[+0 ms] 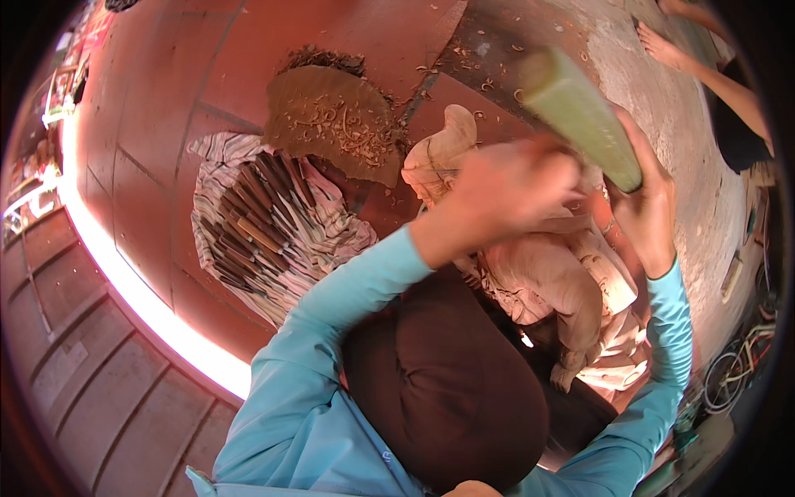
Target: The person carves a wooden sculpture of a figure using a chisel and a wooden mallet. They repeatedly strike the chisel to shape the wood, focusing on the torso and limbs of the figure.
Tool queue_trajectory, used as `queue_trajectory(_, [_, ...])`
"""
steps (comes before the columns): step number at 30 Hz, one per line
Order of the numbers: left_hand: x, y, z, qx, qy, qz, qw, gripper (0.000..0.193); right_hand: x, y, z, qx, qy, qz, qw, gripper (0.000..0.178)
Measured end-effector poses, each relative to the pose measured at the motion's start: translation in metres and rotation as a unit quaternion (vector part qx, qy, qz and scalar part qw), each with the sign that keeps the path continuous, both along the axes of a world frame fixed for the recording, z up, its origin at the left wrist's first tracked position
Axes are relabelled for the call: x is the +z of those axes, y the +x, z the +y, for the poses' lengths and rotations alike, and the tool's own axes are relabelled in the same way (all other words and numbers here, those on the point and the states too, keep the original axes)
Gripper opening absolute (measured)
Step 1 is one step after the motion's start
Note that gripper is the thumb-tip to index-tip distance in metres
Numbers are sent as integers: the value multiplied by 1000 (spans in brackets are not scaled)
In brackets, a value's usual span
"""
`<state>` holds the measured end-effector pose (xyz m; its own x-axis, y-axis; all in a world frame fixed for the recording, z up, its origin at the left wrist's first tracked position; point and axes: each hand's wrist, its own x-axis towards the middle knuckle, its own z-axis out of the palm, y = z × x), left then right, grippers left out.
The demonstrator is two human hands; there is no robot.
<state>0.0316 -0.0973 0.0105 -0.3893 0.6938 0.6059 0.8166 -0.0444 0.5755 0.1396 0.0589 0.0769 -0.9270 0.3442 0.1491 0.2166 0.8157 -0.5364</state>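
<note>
A pale wooden carving of figures (542,277) leans between my knees, with rounded limbs and a small foot near its lower end. My right hand (646,195) grips the lower end of a thick, pale green mallet (584,120), whose broad end tilts up to the left. Over the upper part of the carving, my left hand (513,186) is curled closed and smeared by motion. What it holds cannot be made out. A raised, curved piece of the carving (443,153) sticks out just past that hand.
Several wooden-handled carving tools (257,219) lie on a striped cloth (219,149) to the left. Beyond them is a brown board (331,116) strewn with shavings, on red floor tiles (166,74). Another person's bare foot (658,45) shows at upper right; coiled cables (729,377) lie at lower right.
</note>
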Motion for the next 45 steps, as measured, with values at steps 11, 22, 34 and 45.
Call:
queue_trajectory(11, [-35, 3, 50, 65, -33, -172, 982, 38, -66, 40, 46, -138, -40, -27, 989, 57])
queue_trajectory(22, [-40, 6, 55, 136, 109, -147, 974, 31, -90, 40, 47, -131, -10, 91, 987, 37])
queue_trajectory(34, [-41, 4, 44, 141, 109, -115, 977, 35, -101, 53, 54, -156, -75, 46, 984, 51])
queue_trajectory(45, [-42, 2, 34, 127, 129, -109, 977, 38, -95, 48, 41, -113, -53, 74, 989, 49])
